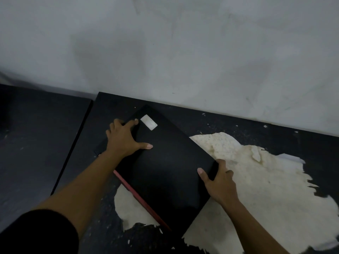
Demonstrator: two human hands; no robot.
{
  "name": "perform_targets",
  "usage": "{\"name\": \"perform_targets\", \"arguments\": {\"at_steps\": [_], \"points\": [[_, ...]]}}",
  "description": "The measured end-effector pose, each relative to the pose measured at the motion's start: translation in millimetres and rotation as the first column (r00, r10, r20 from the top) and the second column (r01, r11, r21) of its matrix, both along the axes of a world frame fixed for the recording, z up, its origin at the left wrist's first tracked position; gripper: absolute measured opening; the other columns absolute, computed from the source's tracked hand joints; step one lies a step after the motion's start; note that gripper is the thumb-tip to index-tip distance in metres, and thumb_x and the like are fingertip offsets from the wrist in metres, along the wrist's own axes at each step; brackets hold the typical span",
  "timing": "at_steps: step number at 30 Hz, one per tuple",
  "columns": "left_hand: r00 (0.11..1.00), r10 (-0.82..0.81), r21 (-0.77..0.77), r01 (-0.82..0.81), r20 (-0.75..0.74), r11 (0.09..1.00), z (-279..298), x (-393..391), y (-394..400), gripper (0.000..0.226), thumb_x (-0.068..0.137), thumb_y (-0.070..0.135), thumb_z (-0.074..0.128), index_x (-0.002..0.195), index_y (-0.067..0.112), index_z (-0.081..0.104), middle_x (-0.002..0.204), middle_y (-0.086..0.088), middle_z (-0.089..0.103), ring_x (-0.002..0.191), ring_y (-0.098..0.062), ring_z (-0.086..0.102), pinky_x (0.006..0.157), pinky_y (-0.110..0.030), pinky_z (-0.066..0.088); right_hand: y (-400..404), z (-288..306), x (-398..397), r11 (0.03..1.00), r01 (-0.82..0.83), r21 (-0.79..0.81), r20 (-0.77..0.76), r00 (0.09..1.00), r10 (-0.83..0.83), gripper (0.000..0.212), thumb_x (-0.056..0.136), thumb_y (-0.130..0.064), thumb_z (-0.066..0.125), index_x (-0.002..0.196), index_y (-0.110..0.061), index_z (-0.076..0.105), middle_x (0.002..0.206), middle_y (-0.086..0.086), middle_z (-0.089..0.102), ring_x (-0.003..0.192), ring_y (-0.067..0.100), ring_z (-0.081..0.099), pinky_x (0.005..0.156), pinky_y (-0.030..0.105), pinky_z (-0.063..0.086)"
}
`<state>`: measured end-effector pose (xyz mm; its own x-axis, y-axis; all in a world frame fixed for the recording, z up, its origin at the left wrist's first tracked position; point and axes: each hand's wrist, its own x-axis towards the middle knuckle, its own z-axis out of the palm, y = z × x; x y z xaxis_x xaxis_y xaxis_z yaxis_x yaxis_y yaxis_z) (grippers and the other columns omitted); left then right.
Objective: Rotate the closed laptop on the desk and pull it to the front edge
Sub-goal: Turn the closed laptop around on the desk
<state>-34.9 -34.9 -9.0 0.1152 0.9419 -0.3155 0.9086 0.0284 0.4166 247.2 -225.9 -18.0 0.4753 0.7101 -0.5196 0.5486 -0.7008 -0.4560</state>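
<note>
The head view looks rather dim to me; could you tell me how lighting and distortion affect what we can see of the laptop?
Head view: dim, flat light; the black laptop nearly merges with the dark desk, its edges clearest against the pale worn patch; wide-angle bending curves the desk's back edge; no glare, slight softness.

Single head view: looks forward and down, close over the dark worktop (pixel 238 123); wall (pixel 165 43) at 12 o'clock.

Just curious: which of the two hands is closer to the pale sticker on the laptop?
The left hand, pressing near the sticker at the laptop's far corner; the right hand holds the opposite corner.
</note>
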Motion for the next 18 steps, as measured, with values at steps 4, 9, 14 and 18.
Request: {"name": "perform_targets", "arguments": {"at_steps": [4, 9, 14, 18], "points": [[0.998, -0.055, -0.031, 0.054, -0.019, 0.998, -0.1, 5.3, 4.8, 0.123, 0.046, 0.084, 0.076, 0.151, 0.037, 0.035, 0.147, -0.017, 0.031, 0.137, -0.040, 0.029, 0.113, -0.058, 0.022, -2.0, -1.2, 7.8, 1.000, -0.015, -0.008, -0.020, 1.000, 0.014, 0.070, 0.083, -0.074, 0.059, 0.133, -0.032, 0.033, 0.124, 0.011, 0.043, 0.088, 0.025, 0.050, 0.077, 0.038, 0.043], [0.980, 0.175, -0.031, -0.179, -0.099, 0.983, 2.9, -2.0, -25.1, 0.125, 0.051, 0.097, 0.057, 0.156, 0.044, 0.015, 0.153, -0.022, 0.023, 0.142, -0.047, 0.022, 0.112, -0.064, 0.018, 1.7, -3.7, 23.0, 0.988, -0.147, -0.044, 0.044, 0.988, 0.149, 0.073, 0.073, -0.090, 0.049, 0.119, -0.033, 0.037, 0.113, 0.004, 0.057, 0.092, 0.025, 0.061, 0.079, 0.042, 0.052], [0.947, 0.317, -0.074, -0.320, -0.056, 0.944, -9.9, -19.0, -70.2, 0.122, 0.055, 0.100, 0.048, 0.156, 0.048, 0.005, 0.164, -0.010, 0.001, 0.147, -0.049, 0.007, 0.110, -0.074, 0.019, 8.1, 2.8, 31.8, 0.948, -0.297, -0.111, 0.104, 0.946, 0.308, 0.079, 0.074, -0.094, 0.039, 0.118, -0.028, 0.039, 0.105, -0.006, 0.061, 0.092, 0.023, 0.064, 0.077, 0.041, 0.053], [0.936, 0.350, -0.063, -0.351, -0.024, 0.934, -5.9, -18.8, -58.2, 0.121, 0.054, 0.089, 0.066, 0.155, 0.038, 0.025, 0.157, -0.014, 0.015, 0.137, -0.055, 0.020, 0.111, -0.068, 0.026, 9.6, 6.4, 32.3, 0.931, -0.342, -0.126, 0.155, 0.920, 0.359, 0.080, 0.076, -0.093, 0.037, 0.118, -0.025, 0.040, 0.102, -0.002, 0.065, 0.086, 0.024, 0.065, 0.074, 0.041, 0.053]]}}
